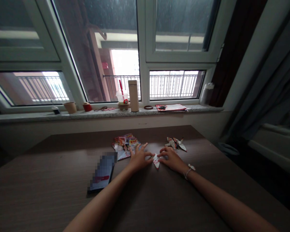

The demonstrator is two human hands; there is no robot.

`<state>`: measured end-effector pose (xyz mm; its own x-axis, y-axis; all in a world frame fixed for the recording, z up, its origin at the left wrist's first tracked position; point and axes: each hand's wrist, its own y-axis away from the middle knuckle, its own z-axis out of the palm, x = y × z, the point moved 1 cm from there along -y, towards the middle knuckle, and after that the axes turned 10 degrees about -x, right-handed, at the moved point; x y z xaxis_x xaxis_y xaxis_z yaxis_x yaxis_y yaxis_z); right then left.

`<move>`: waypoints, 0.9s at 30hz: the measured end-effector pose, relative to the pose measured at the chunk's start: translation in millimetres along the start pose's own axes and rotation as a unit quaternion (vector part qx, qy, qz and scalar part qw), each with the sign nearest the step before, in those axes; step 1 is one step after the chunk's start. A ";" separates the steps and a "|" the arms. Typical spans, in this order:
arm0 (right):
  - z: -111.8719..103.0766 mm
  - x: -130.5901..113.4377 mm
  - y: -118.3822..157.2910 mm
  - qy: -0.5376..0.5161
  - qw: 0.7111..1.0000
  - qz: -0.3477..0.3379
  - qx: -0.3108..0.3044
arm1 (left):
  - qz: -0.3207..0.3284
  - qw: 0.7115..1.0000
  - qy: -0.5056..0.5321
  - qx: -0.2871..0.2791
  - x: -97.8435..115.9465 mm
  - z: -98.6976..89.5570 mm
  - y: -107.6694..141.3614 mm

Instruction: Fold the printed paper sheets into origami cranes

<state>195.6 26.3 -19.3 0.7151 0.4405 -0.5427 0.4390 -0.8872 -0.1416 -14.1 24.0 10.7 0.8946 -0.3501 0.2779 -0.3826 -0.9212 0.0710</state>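
Note:
A small folded piece of paper (156, 161), white with red print and pointed at its near end, lies on the brown table between my hands. My left hand (139, 158) pinches its left edge with thumb and forefinger, while the other fingers stretch away toward printed paper sheets (124, 151). From the other side, the fingers of my right hand (172, 159) close on the right edge. Folded paper figures (175, 143) with pointed, wing-like ends rest just beyond my right hand. The underside of the paper is hidden.
A phone-like device (102, 175) lies left of my left forearm. Along the windowsill (145, 112) stand a beige flask (133, 96), a plastic cup with a red straw (122, 96), a brown cup (70, 108) and a red tape roll (87, 107). Scissors (160, 107) lie on red-edged paper.

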 end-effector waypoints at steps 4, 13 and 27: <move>1.3 -1.7 -0.5 0.010 1.000 0.008 0.024 | -0.006 0.999 -0.006 0.051 2.4 3.3 3.0; -0.6 -10.5 -3.6 0.044 0.998 0.019 0.033 | 0.001 0.996 -0.036 0.078 1.9 6.9 -0.4; 0.6 -9.0 -0.3 0.021 1.000 0.003 0.005 | -0.007 0.999 -0.045 0.009 4.9 1.7 7.2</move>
<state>188.8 22.5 -14.8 0.7397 0.4412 -0.5081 0.4303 -0.8906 -0.1468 -12.1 15.3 10.9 0.9170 -0.3510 0.1896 -0.3670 -0.9286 0.0559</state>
